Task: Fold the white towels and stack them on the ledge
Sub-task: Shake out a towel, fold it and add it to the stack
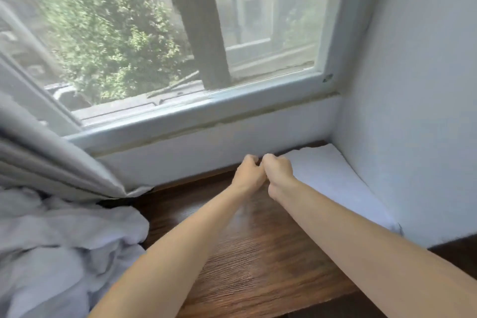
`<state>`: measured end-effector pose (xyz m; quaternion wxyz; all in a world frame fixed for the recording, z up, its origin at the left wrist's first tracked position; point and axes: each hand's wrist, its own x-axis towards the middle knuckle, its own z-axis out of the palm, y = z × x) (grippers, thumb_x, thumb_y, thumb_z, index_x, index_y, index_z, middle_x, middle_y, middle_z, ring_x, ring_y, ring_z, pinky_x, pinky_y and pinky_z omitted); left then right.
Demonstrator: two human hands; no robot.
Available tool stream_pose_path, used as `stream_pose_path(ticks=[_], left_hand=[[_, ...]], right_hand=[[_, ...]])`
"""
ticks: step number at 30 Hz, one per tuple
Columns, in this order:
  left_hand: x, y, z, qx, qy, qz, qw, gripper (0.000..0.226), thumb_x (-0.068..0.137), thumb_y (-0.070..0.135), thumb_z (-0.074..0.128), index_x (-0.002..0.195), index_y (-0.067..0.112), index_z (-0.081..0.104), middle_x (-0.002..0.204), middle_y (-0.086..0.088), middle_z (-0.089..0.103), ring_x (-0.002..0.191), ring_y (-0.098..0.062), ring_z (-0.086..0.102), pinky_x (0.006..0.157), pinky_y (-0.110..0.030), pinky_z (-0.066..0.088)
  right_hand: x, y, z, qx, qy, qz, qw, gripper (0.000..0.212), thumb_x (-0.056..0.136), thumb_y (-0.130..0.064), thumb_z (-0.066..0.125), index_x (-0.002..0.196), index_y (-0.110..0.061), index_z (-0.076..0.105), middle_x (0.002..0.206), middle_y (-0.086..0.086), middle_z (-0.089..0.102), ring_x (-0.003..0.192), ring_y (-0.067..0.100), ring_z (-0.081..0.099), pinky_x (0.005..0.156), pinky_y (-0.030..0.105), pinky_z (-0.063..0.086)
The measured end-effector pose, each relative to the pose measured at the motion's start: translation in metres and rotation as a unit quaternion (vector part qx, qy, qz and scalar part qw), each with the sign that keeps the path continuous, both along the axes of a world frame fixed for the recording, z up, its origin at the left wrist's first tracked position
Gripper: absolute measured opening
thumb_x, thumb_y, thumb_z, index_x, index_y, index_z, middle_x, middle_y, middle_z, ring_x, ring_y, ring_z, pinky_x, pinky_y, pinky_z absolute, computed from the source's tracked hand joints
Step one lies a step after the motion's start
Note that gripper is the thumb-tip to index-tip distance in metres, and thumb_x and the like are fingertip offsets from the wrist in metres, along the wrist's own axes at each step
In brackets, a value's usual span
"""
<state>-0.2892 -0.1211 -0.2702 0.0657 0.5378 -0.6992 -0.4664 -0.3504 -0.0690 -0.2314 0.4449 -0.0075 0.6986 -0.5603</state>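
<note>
Both hands are reaching fwd over the dark brown wood-grain ledge [258, 261] under the white-framed window [196, 108]. The left hand [248, 172] and right hand [277, 171] sit knuckle to knuckle near the back wall, fingers curled in on both. The frame is motion-blurred, so I can't tell for sure whether they pinch the near edge of the flat folded white towel [333, 183] or are just clenched beside it; the right hand looks to touch its left edge. That folded towel lies in the right corner of the ledge, tight against the side wall, its far corner touching the back wall. The heap of unfolded white towels [59, 253] sits crumpled at the left end, well apart from the folded one, w/ the grey pleated curtain [51, 160] draped just above it. Judging from this, the step in hand is squaring off the placed towel, w/ most of the pile not yet folded. To do it well: keep the towel flat, smooth outward from the left edge toward the wall so no crease gets trapped, line up its edges w/ the corner so later ones stack true, and let go gently so the fold doesn't spring open. Then go left for the next towel.
</note>
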Motion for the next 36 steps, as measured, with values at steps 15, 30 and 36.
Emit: stream_pose_path(ticks=[15, 30, 36], left_hand=[[0.392, -0.056, 0.052, -0.078, -0.086, 0.198, 0.973, 0.021, 0.094, 0.027, 0.055, 0.105, 0.015, 0.069, 0.097, -0.006, 0.077, 0.085, -0.03, 0.074, 0.071, -0.032, 0.057], [0.585, -0.103, 0.069, -0.301, -0.231, 0.135, 0.915, 0.017, 0.095, 0.026, 0.057, 0.091, 0.014, 0.045, 0.066, 0.003, 0.047, 0.066, -0.025, 0.054, 0.053, -0.032, 0.03], [0.576, -0.122, 0.092, -0.258, -0.257, 0.123, 0.923, 0.031, 0.1, 0.043, 0.051, 0.105, 0.013, 0.051, 0.09, -0.007, 0.064, 0.074, -0.023, 0.051, 0.064, -0.032, 0.037]], right_hand=[[0.325, -0.107, 0.017, -0.041, -0.046, 0.421, 0.905, 0.01, 0.093, -0.003, 0.057, 0.089, -0.008, 0.066, 0.07, 0.009, 0.068, 0.054, 0.021, 0.066, 0.056, 0.027, 0.05], [0.446, -0.152, 0.003, -0.108, 0.444, 0.438, 0.774, 0.005, 0.1, -0.016, 0.047, 0.096, -0.014, 0.045, 0.076, 0.006, 0.056, 0.077, 0.038, 0.059, 0.062, 0.038, 0.039], [0.446, -0.17, 0.096, -0.252, 0.507, 0.411, 0.714, 0.011, 0.099, -0.013, 0.05, 0.108, -0.016, 0.056, 0.091, 0.002, 0.067, 0.082, 0.025, 0.06, 0.07, 0.039, 0.049]])
